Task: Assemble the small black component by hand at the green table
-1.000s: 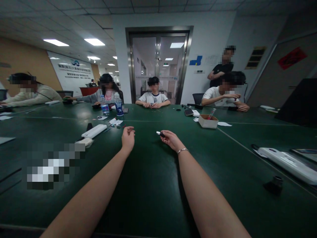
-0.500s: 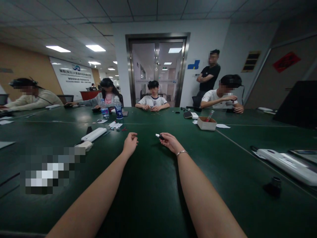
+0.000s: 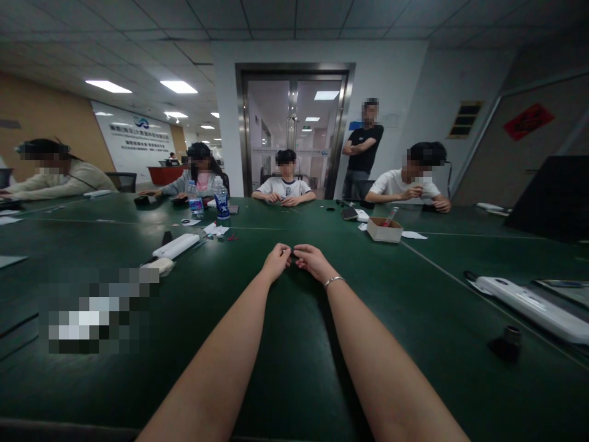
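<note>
- Above the smooth green tabletop point(image 3: 294, 368), head view: right hand point(image 3: 313, 261), thin metallic bangle point(image 3: 334, 280) at wrist, pinches a small dark item point(image 3: 292, 252).
- Left hand point(image 3: 277, 263): fingers curled beside the item's left; whether gripping, cannot tell.
- Item lies between both hands' fingertips, mostly hidden; long axis and pointing end cannot be determined.
- Far right: pale, boxy, open-topped container point(image 3: 384, 232).
</note>
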Action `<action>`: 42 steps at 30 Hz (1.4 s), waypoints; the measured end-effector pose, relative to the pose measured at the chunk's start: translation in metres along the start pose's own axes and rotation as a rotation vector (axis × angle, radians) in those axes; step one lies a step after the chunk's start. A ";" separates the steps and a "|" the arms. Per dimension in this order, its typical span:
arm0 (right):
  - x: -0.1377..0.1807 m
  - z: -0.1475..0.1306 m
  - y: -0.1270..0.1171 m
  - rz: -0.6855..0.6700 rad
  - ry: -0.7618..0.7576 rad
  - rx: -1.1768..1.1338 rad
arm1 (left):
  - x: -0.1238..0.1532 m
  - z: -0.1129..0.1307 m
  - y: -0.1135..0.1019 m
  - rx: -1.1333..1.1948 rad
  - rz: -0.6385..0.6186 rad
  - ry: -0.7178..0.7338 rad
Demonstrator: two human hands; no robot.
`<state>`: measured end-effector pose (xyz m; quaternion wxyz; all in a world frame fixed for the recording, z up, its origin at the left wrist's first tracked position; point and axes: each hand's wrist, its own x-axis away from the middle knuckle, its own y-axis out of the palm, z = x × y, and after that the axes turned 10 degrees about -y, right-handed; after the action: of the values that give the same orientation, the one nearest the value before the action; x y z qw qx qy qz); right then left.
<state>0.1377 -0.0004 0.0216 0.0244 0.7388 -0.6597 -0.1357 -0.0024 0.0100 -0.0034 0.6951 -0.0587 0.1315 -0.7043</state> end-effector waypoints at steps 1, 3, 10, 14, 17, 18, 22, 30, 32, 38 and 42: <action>0.001 0.000 0.002 -0.005 -0.008 -0.022 | 0.000 0.000 -0.003 0.062 -0.020 -0.015; 0.002 0.000 0.005 -0.015 -0.023 -0.065 | 0.000 0.001 -0.006 0.145 -0.044 -0.038; 0.003 0.004 0.001 -0.018 -0.056 -0.133 | 0.005 0.002 -0.006 0.000 0.043 0.007; 0.004 0.003 -0.002 -0.022 -0.064 -0.178 | 0.010 0.006 -0.009 -0.198 0.127 0.042; 0.005 0.001 -0.002 -0.057 -0.063 -0.191 | 0.015 0.011 -0.012 -0.241 0.155 0.033; 0.005 0.001 -0.002 -0.067 -0.062 -0.192 | 0.015 0.013 -0.013 -0.237 0.161 0.035; 0.003 0.003 -0.001 -0.060 -0.026 -0.131 | 0.014 0.012 -0.011 -0.199 0.176 0.065; -0.001 0.008 -0.005 -0.024 -0.055 -0.074 | 0.008 0.006 -0.010 -0.184 0.128 0.066; 0.000 0.008 -0.005 -0.035 -0.058 -0.081 | 0.009 0.008 -0.010 -0.185 0.138 0.056; 0.004 0.004 -0.003 -0.043 -0.048 -0.131 | 0.013 0.015 -0.010 -0.255 0.152 0.010; 0.006 0.002 -0.004 -0.065 -0.050 -0.161 | 0.014 0.018 -0.013 -0.301 0.157 -0.052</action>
<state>0.1415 -0.0060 0.0178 0.0627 0.7518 -0.6228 -0.2075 -0.0102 -0.0058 0.0157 0.7344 -0.1698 0.2215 -0.6186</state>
